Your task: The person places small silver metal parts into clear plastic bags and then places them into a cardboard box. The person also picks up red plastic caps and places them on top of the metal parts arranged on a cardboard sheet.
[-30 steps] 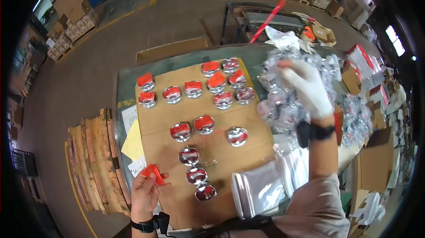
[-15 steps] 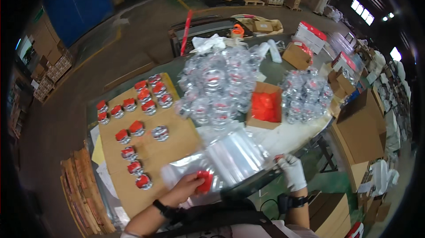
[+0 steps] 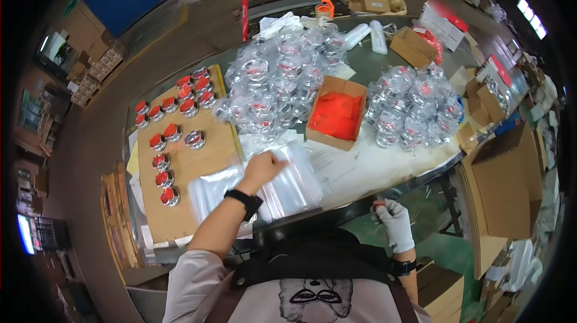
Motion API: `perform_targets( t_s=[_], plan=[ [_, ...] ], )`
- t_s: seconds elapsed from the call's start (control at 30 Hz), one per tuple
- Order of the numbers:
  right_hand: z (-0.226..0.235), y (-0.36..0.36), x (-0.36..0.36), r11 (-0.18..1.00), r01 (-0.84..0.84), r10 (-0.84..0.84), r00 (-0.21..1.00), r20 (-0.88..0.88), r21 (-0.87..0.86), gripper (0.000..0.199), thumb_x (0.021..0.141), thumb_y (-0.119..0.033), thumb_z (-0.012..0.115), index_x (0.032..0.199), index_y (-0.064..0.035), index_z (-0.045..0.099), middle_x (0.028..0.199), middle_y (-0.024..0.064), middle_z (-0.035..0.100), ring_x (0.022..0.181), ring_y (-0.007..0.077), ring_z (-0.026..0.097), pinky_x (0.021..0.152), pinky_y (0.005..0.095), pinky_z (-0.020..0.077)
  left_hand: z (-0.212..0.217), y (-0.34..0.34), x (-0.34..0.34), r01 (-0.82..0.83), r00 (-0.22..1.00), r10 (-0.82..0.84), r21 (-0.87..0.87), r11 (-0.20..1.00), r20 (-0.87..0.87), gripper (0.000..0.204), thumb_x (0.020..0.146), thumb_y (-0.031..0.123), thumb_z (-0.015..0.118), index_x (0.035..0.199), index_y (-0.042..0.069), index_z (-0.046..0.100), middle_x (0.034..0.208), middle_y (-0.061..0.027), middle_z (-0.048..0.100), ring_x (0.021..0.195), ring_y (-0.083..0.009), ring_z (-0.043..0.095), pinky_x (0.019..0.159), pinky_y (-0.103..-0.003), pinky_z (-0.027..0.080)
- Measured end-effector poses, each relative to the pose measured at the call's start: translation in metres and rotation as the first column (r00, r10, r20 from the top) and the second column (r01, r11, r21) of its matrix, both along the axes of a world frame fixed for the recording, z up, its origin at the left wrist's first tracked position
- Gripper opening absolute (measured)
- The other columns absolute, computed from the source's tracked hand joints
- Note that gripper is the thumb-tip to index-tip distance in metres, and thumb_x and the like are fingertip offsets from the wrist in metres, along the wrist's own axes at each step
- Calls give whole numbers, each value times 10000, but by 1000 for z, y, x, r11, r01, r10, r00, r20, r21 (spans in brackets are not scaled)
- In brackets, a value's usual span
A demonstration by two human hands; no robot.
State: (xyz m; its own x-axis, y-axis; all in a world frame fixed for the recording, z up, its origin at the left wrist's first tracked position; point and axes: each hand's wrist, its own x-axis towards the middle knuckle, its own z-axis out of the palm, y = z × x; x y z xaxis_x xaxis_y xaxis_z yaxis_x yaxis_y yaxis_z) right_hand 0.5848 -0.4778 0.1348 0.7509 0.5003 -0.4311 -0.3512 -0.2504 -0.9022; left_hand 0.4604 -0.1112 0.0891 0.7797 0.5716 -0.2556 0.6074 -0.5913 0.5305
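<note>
My bare left hand (image 3: 264, 170) is closed above a stack of clear plastic bags (image 3: 297, 194) at the table's near edge; what its fingers hold, if anything, is hidden. Another clear bag (image 3: 217, 191) lies left of the stack, partly under my forearm. My right hand (image 3: 395, 224), in a white glove with bare fingertips, is curled closed just off the table edge; its contents cannot be made out. Left of the bags, several chrome round parts with red tops (image 3: 170, 196) stand on a cardboard sheet (image 3: 207, 197). One chrome part (image 3: 195, 139) there has no red top.
Beyond the bags rises a large heap of bagged chrome parts (image 3: 264, 76). An open carton (image 3: 336, 138) of red pieces (image 3: 338, 114) stands beside it, and a smaller bagged heap (image 3: 412, 109) lies further right. Large open cardboard boxes (image 3: 505, 179) stand off the right edge.
My left hand has moved up and away across the bags. The red piece seen at its fingers before no longer shows. My right hand stays near the table edge, and the view has shifted.
</note>
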Motion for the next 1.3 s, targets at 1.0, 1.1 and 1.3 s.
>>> perform_targets(
  t_s=[1.0, 1.1, 1.3],
  plan=[
    [-9, 346, -203, 647, -757, 760, 629, 162, -93, 251, 844, -227, 705, 813, 22, 695, 656, 50, 638, 645, 86, 590, 593, 263, 485, 26, 21, -270, -434, 593, 636, -470, 769, 493, 286, 860, 99, 719, 1114, 10, 620, 917, -36, 625, 675, -62, 536, 598, -220, 442],
    [11, 367, -265, 537, -842, 813, 498, 301, -55, 279, 862, -224, 691, 726, 19, 662, 631, 10, 609, 616, 74, 565, 550, 270, 465, 52, 14, -298, -198, 569, 623, -646, 737, 537, 327, 879, 81, 689, 1183, 19, 585, 878, -27, 633, 696, -73, 566, 608, -228, 458],
    [3, 428, -322, 523, -843, 772, 531, 349, 125, 206, 931, -196, 548, 795, -49, 595, 652, 94, 589, 548, 176, 584, 502, 329, 448, 59, 48, -479, -477, -31, 943, -834, 278, 332, 115, 943, 120, 599, 1026, 59, 648, 817, 23, 605, 673, -50, 545, 577, -202, 467]
  ],
)
